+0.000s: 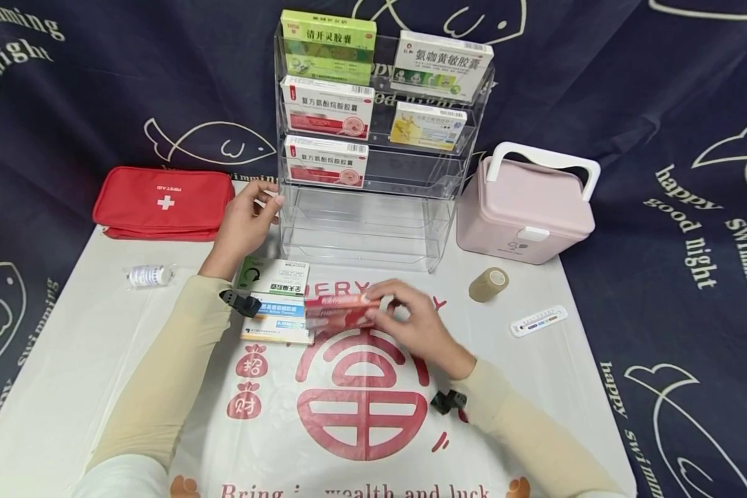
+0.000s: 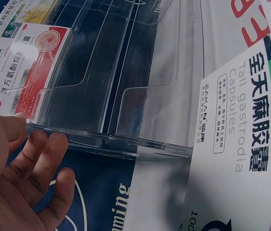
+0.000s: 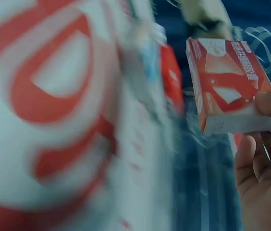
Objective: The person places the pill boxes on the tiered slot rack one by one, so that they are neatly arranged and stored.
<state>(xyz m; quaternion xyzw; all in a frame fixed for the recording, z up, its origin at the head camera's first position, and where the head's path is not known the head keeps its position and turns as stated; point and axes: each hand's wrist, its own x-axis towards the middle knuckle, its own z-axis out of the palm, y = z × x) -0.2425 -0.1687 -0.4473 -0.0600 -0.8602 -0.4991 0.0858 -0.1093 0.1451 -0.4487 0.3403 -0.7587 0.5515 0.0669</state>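
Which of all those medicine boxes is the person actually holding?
The red and white box, gripped by the right hand just above the mat. The other boxes sit in the clear rack or lie flat on the mat near the left arm.

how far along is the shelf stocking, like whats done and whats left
Done: five medicine boxes stand in the upper tiers of the clear rack. In hand: the right hand holds a red box, while the left hand touches the rack's edge. Left: the lower tiers look bare, and a stack of boxes lies on the mat.
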